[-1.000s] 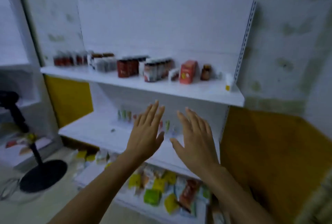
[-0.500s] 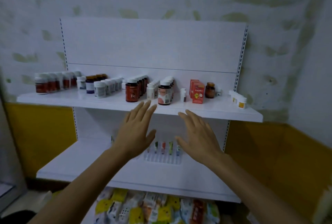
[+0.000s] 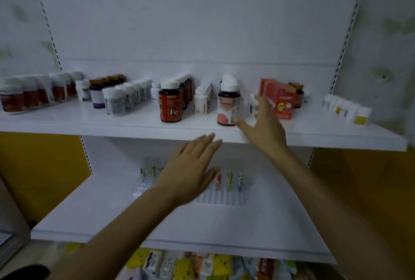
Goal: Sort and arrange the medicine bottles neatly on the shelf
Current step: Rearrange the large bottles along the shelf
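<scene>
White small bottle [image 3: 252, 108] appears targeted: right hand [image 3: 262, 122] spread beside it, gripping nothing; left hand [image 3: 190, 167] flat, empty. Next calls for a clean grasp.

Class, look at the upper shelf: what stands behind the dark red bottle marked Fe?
A row of matching dark bottles with white caps runs back from the Fe bottle. It covers most of each, so labels and count are hidden.

Your right hand [image 3: 261, 124] is blurred and covers most of the small white bottle [image 3: 252, 108], so contact cannot be told. Your left hand [image 3: 190, 167] hides part of the clear rack [image 3: 224, 196]. The packets [image 3: 202, 266] below are cut by the bottom edge, and most print on the bottles [image 3: 170, 108] is too blurred to read.
</scene>
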A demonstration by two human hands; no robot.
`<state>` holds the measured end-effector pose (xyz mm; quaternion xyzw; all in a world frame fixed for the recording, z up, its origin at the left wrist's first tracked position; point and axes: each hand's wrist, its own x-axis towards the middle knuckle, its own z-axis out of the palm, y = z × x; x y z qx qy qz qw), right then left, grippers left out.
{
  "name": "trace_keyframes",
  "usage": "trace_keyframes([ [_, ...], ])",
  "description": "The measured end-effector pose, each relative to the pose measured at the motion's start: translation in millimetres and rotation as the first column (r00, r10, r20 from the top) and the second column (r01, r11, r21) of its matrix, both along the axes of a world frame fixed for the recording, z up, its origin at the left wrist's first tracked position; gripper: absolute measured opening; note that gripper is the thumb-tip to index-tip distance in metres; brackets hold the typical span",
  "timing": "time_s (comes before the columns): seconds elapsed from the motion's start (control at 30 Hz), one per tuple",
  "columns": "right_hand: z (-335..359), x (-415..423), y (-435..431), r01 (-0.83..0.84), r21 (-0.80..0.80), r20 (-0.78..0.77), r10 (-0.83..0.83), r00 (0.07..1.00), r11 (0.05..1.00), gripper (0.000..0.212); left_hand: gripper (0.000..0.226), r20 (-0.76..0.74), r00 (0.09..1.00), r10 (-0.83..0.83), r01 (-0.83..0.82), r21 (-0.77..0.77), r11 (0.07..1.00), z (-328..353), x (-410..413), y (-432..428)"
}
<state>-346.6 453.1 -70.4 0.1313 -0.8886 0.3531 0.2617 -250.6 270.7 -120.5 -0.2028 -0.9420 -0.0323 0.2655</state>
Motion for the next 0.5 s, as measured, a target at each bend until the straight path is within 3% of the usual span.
trace_keyframes([
  [0.17,-2,-68,-36,0.078,-0.124,0.095,-0.067,0.993,0.989,0.095,0.063,-0.050,0.998,-0.044,0.052,0.163,0.985,18,-70,-20],
  [0.27,-17,-81,-43,0.102,-0.118,0.166,-0.082,0.983,0.988,0.072,0.062,0.020,0.994,-0.103,0.090,0.355,0.930,22,-100,-20],
  [0.33,-21,-84,-42,0.028,-0.219,0.169,0.010,0.986,0.975,0.062,0.067,0.041,0.990,-0.133,0.104,0.412,0.905,26,-122,-23],
  [0.37,-21,-84,-39,-0.070,-0.343,0.158,0.131,0.979,0.937,0.058,0.071,0.054,0.986,-0.155,0.114,0.457,0.882,29,-132,-26],
  [0.43,-17,-82,-30,-0.263,-0.594,0.075,0.378,0.923,0.760,0.046,0.077,0.142,0.953,-0.268,0.128,0.613,0.780,38,-149,-30],
  [0.5,-14,-79,-18,-0.367,-0.691,0.002,0.509,0.861,0.623,0.040,0.077,0.245,0.852,-0.462,0.143,0.741,0.656,46,-159,-31],
])
